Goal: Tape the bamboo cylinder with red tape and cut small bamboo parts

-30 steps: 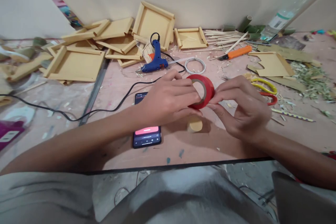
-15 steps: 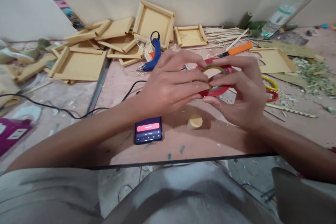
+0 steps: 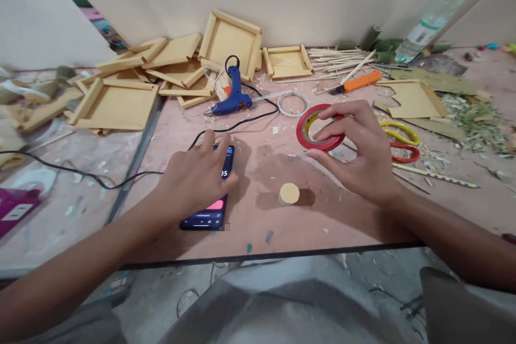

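My right hand (image 3: 355,150) pinches a roll of red tape (image 3: 303,131) above the table, with fingers through its hole and the thumb beneath its lower rim. My left hand (image 3: 195,174) lies over a phone (image 3: 205,220), fingers stretched out and spread, thumb past the phone's right edge. The palm hides much of the lit screen. Between the hands a small pale cylinder (image 3: 289,194) stands upright on the table, touched by neither.
Behind are a blue glue gun (image 3: 234,99) with a black cord, cardboard trays (image 3: 116,105), thin sticks (image 3: 338,60) and an orange cutter (image 3: 363,80). To the right lie scissors (image 3: 403,153), a dotted pencil (image 3: 439,176) and shavings (image 3: 479,123). A bottle (image 3: 427,32) leans at the back.
My left hand has let go of the tape and moved down-left onto the phone, which has shifted left. The red tape stays in my right hand.
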Tool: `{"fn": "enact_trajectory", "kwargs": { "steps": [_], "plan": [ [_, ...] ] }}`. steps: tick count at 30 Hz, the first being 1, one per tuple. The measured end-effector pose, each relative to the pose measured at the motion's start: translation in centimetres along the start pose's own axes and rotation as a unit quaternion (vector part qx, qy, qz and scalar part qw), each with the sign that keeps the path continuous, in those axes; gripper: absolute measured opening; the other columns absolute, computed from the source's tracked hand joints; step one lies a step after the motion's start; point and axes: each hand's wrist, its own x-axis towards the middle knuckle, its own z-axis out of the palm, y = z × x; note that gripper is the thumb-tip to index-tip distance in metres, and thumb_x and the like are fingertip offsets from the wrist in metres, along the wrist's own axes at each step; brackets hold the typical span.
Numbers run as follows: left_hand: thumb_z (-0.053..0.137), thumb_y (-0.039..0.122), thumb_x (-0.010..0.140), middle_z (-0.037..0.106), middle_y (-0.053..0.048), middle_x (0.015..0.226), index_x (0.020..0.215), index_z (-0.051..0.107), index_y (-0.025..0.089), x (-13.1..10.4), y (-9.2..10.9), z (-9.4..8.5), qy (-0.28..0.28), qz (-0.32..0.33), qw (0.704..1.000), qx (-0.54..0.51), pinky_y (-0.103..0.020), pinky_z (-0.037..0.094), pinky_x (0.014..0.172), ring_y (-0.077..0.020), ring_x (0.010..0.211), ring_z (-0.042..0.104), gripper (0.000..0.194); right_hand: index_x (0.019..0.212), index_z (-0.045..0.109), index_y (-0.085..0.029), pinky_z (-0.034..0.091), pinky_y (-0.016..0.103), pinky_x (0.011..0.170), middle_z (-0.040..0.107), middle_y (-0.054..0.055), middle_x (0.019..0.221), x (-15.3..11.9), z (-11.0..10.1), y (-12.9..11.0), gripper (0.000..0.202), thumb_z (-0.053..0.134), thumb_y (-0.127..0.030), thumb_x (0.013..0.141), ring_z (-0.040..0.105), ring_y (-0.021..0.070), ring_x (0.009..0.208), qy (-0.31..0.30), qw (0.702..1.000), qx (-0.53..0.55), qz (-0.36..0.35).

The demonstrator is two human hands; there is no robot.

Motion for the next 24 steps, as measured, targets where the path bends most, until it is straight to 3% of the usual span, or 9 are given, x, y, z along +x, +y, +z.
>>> {"fn": "enact_trajectory", "kwargs": {
  "steps": [4,8,11,14,16,19,21,23,24],
  "plan": [
    [0.038,0.05,0.109,0.058,-0.029,0.147,0.161,0.041,0.015,-1.3,-0.9,-0.3,-0.035,0.001,0.999,-0.034,-0.044,0.049,0.057,-0.0456,0.097,0.077,0.063,0.103,0.069,-0.027,0.061,0.052,0.097,0.073,0.011,0.12,-0.1,0.2,0.0,0.02,0.087,-0.032,0.094,0.072,0.0303,0.115,-0.007,1.0,0.01,0.005],
    [0.043,0.059,0.108,0.056,-0.023,0.153,0.156,0.046,0.023,-3.0,-2.3,0.8,-0.018,0.003,0.998,-0.067,-0.042,0.048,0.058,-0.0452,0.108,0.075,0.06,0.102,0.07,-0.025,0.062,0.051,0.097,0.073,0.011,0.12,0.0,0.2,0.1,0.021,0.087,-0.032,0.093,0.072,0.0297,0.114,-0.018,1.0,0.018,0.002],
    [0.055,0.052,0.1,0.063,-0.02,0.139,0.142,0.055,0.027,-4.0,-3.5,2.0,0.034,-0.012,0.996,-0.079,-0.041,0.041,0.057,-0.0419,0.1,0.073,0.049,0.103,0.07,-0.026,0.062,0.051,0.097,0.074,0.011,0.122,0.0,0.2,0.1,0.022,0.088,-0.034,0.093,0.072,0.0294,0.115,-0.018,1.0,0.018,-0.001],
    [0.062,0.063,0.091,0.065,-0.018,0.129,0.128,0.06,0.031,-5.0,-5.0,2.5,0.047,-0.052,0.988,-0.137,-0.046,0.041,0.061,-0.0477,0.096,0.068,0.049,0.104,0.07,-0.027,0.062,0.052,0.097,0.075,0.01,0.122,0.0,0.2,0.0,0.023,0.089,-0.036,0.092,0.073,0.0301,0.114,-0.013,1.0,0.018,-0.006],
    [0.066,0.068,0.086,0.066,-0.015,0.129,0.122,0.062,0.033,-5.6,-6.1,2.5,0.026,-0.072,0.984,-0.163,-0.051,0.043,0.067,-0.0482,0.097,0.066,0.051,0.104,0.071,-0.027,0.062,0.052,0.097,0.075,0.011,0.121,0.1,0.1,-0.1,0.024,0.089,-0.036,0.092,0.073,0.0303,0.114,-0.013,1.0,0.02,-0.013],
    [0.067,0.065,0.087,0.069,-0.017,0.118,0.112,0.065,0.027,-5.9,-6.6,1.8,0.018,-0.089,0.99,-0.111,-0.055,0.045,0.072,-0.0515,0.106,0.064,0.045,0.105,0.07,-0.027,0.062,0.051,0.096,0.075,0.011,0.121,0.2,-0.1,-0.4,0.024,0.089,-0.035,0.092,0.074,0.0301,0.113,-0.016,0.999,0.025,-0.016],
    [0.065,0.058,0.091,0.071,-0.019,0.113,0.112,0.064,0.024,-5.4,-5.8,1.0,0.049,-0.073,0.994,-0.067,-0.058,0.048,0.076,-0.0529,0.111,0.064,0.04,0.105,0.07,-0.027,0.062,0.052,0.097,0.075,0.011,0.12,0.4,-0.3,-0.7,0.024,0.089,-0.034,0.092,0.074,0.0304,0.113,-0.019,0.999,0.03,-0.015],
    [0.06,0.058,0.097,0.072,-0.019,0.114,0.121,0.062,0.022,-4.4,-4.0,0.1,0.152,-0.03,0.985,-0.08,-0.061,0.049,0.082,-0.0496,0.113,0.064,0.044,0.105,0.07,-0.027,0.062,0.052,0.097,0.075,0.011,0.121,0.4,-0.5,-1.1,0.024,0.09,-0.034,0.092,0.074,0.0304,0.113,-0.027,0.999,0.038,-0.017],
    [0.058,0.058,0.1,0.072,-0.019,0.12,0.129,0.06,0.023,-3.8,-2.7,-0.5,0.205,0.026,0.971,-0.119,-0.061,0.05,0.086,-0.0462,0.115,0.064,0.045,0.105,0.071,-0.027,0.063,0.051,0.097,0.075,0.01,0.121,0.4,-0.6,-1.5,0.025,0.09,-0.035,0.091,0.074,0.0298,0.113,-0.031,0.998,0.043,-0.017]
  ]
}}
